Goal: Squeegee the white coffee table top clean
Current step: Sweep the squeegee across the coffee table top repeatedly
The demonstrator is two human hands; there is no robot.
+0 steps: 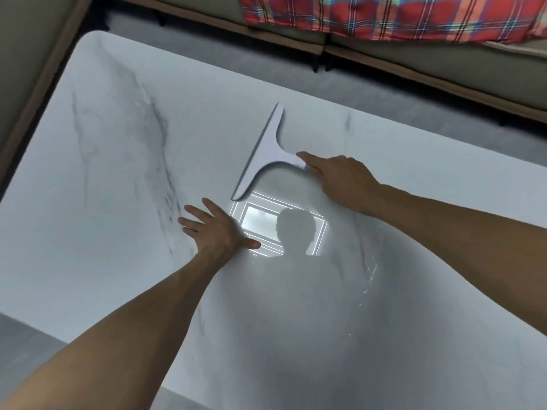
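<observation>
**Squeegee on the tabletop**

Head view: the white squeegee [268, 152] lies mid-tabletop [118, 202]. The right hand [340, 179] closes its grip on the handle, forefinger stretched along it. The left hand [217, 229] rests flat, fingers spread, just beside the blade's near end.

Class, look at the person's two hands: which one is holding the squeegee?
The right hand grips the white squeegee by its handle; the left hand lies flat, fingers spread, on the table top.
</observation>
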